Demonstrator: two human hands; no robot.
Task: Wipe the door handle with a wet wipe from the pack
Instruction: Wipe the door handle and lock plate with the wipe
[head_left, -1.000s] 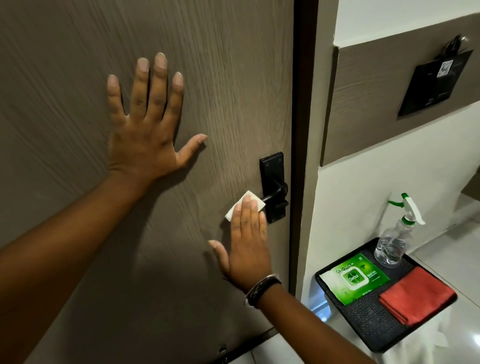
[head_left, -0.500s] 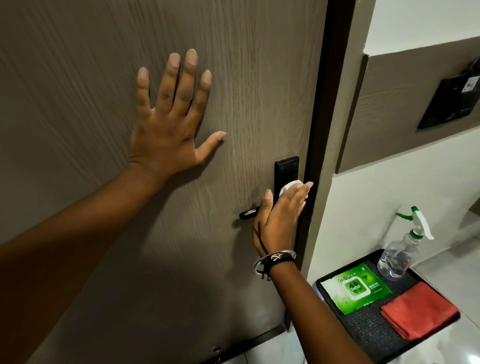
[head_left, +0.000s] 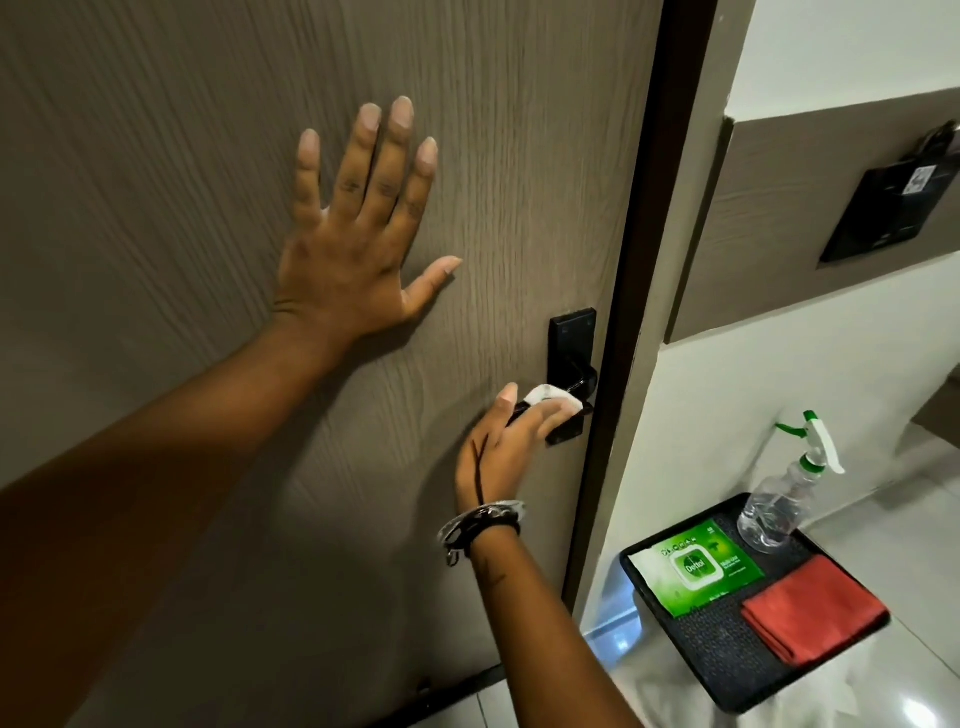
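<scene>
A black lever door handle sits on its back plate near the right edge of a brown wood-grain door. My right hand wraps around the lever from below, pressing a white wet wipe over the top of it. Most of the lever is hidden by the fingers and the wipe. My left hand lies flat against the door, fingers spread, up and left of the handle. The green wet wipe pack lies on a black tray at the lower right.
On the tray also stand a clear spray bottle with a white and green trigger and a folded red cloth. A dark door frame runs beside the handle. A black card holder hangs on the wall panel.
My right hand moved from the handle's base near the plate back leftward along the lever, carrying the wipe with it. The left hand stayed flat on the door.
</scene>
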